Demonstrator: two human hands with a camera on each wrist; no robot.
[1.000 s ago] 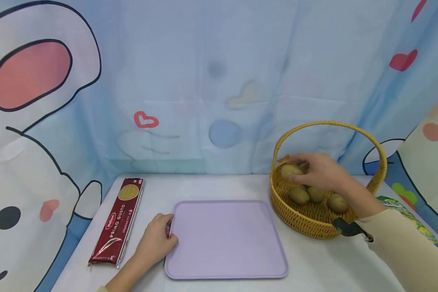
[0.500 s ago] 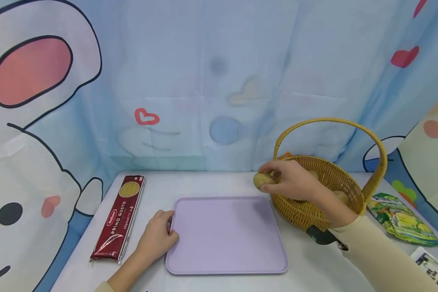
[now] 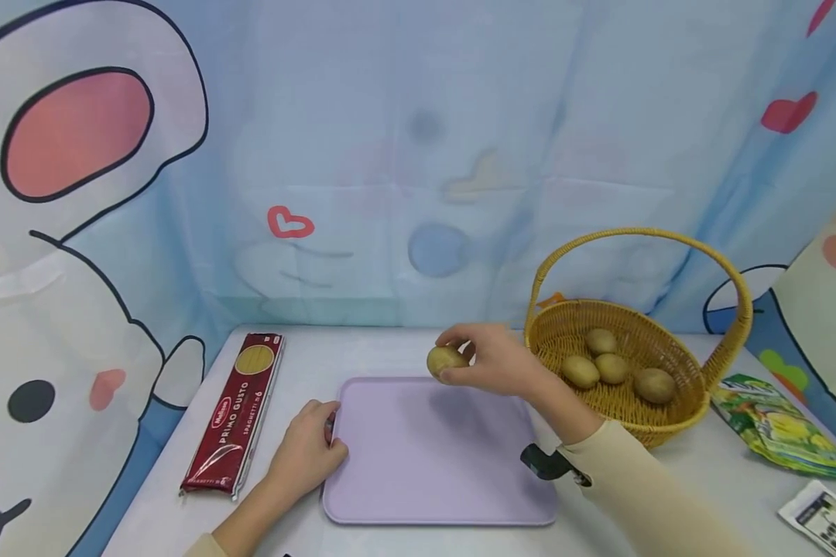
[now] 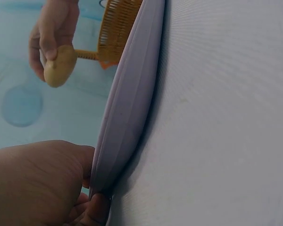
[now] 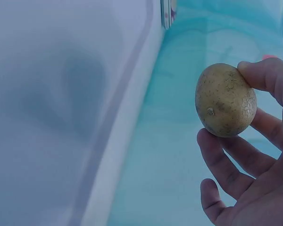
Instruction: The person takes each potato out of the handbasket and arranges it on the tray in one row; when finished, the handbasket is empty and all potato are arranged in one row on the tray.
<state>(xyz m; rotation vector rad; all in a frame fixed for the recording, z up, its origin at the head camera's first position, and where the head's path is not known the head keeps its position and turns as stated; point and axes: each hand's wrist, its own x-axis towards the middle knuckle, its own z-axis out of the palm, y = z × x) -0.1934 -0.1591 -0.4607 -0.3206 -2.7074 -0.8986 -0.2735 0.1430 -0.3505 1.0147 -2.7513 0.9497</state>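
My right hand (image 3: 496, 362) pinches a potato (image 3: 447, 361) between thumb and fingertips, held up over the far edge of a lilac tray (image 3: 432, 456). In the right wrist view the potato (image 5: 225, 100) is oval and brown with dark specks, and the little finger stays off it. My left hand (image 3: 308, 449) grips the tray's left edge. Seen from the left wrist, thumb and fingers of the left hand (image 4: 42, 181) close round the rim of the tray (image 4: 129, 94). Several more potatoes (image 3: 611, 368) lie in a yellow wicker basket (image 3: 623, 427) right of the tray.
A red spaghetti pack (image 3: 235, 414) lies left of the tray. To the right of the basket are a green and yellow packet (image 3: 783, 427) and a small white packet (image 3: 825, 517). The basket's tall handle (image 3: 641, 232) arches upward. A patterned curtain (image 3: 390, 155) hangs behind the table.
My right hand has lifted a potato out of the basket and carried it left, over the tray's far side. The left hand keeps its grip on the tray edge.
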